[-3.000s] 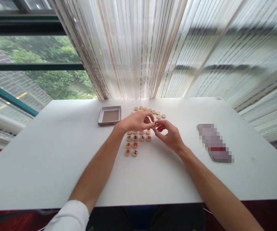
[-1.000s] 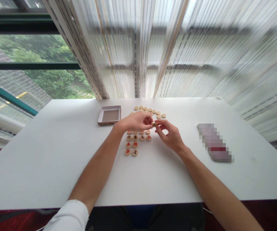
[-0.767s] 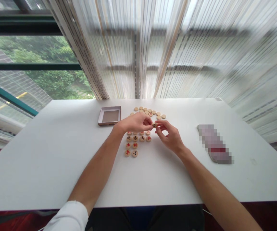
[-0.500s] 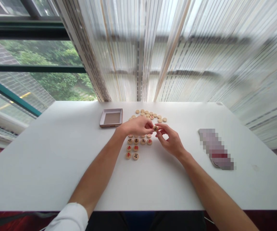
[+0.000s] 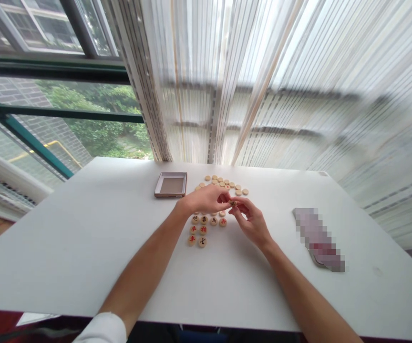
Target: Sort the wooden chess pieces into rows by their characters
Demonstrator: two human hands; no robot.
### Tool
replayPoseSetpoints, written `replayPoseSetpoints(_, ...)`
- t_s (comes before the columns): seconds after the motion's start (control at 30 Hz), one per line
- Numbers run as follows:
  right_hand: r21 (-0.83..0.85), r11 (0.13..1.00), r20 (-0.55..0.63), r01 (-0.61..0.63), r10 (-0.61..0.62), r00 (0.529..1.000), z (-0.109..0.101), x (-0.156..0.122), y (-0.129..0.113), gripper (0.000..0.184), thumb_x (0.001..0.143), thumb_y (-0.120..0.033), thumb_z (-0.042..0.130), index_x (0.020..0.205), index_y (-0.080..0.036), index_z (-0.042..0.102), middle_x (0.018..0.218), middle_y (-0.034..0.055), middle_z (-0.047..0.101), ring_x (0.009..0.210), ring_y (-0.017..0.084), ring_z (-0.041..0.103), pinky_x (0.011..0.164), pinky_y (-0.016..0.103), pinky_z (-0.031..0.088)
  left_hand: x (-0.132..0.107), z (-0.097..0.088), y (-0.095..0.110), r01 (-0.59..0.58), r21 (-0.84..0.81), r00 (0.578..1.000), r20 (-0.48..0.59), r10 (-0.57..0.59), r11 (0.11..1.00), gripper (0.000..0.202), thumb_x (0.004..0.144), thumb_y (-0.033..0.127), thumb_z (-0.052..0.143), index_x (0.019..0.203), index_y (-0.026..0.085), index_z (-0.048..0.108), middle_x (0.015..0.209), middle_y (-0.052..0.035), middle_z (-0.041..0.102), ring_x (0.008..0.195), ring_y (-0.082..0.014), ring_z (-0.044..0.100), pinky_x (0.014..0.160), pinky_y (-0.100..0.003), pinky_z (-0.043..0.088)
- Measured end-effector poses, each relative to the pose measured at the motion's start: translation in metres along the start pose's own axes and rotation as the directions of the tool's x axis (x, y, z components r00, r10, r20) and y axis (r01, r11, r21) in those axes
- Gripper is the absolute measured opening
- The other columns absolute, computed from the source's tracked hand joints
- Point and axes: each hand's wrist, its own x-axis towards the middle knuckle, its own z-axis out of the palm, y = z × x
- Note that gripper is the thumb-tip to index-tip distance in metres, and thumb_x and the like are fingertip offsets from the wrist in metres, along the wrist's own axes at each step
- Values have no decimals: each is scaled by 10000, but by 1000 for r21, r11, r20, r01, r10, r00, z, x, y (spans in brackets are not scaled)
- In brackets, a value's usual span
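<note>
Since 0.5 s ago: camera view has shifted, so table and hands sit lower in frame; held piece now tilted more, its dark marking foreshortened. Layout of the visible tabletop pieces unchanged.

Left to right. Window [image 5: 102, 133] at far left, then striped curtain [image 5: 199, 71] behind the white table [image 5: 77, 243]. Shallow open box [image 5: 172, 185] near the table's far edge. Next, face-up round pieces [image 5: 203, 229] in rough rows, characters in red and in black; the farthest visible row is partly covered by the left hand [image 5: 210, 198]. Beyond that hand, a loose cluster of blank-topped pieces [image 5: 207, 178], plus one red-marked piece [image 5: 227, 186] among them.

Left hand: thumb and fingers closed on the left edge of the held piece [image 5: 232, 203]. Piece is located between both sets of fingertips, nearer to the observer than the cluster; marking too small to read. Right hand [image 5: 252, 221]: thumb and forefinger pinching the opposite edge. Well apart, farther right: a pixelated purplish object [image 5: 318, 238], identity obscured.
</note>
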Motion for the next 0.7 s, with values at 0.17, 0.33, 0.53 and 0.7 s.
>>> replayPoseSetpoints(0.17,58,997,-46,-47,50,998,10,13,4,266,945,-371,589,1170,-235,628,1047,71,713,811,188,730,776,372,621,4,5,-19,-29,-92,998,-65,23,995,223,886,367,590,1010,197,662,909,-29,747,812,-168,694,725,-260,526)
replayPoseSetpoints(0.33,76,993,16,-89,88,996,19,45,11,285,923,-376,607,1159,-224,656,984,65,732,771,172,725,727,344,627,9,7,-51,-13,-168,979,-205,-22,986,290,885,391,619,1085,182,646,977,-71,742,897,-188,703,822,-296,548)
replayPoseSetpoints(0.53,189,977,89,-98,82,993,31,72,29,312,893,-379,631,1149,-207,677,968,66,745,803,177,733,768,347,619,14,22,-87,-74,-360,927,-369,-69,930,334,891,379,638,1145,175,564,1004,-90,731,910,-199,717,840,-344,569)
replayPoseSetpoints(0.7,298,943,91,-151,129,987,35,71,37,309,884,-388,653,1149,-232,684,1018,63,749,904,218,727,802,357,612,18,35,-101,-170,-480,908,-416,-53,861,283,902,355,632,1111,186,547,916,-58,722,837,-181,724,797,-322,581)
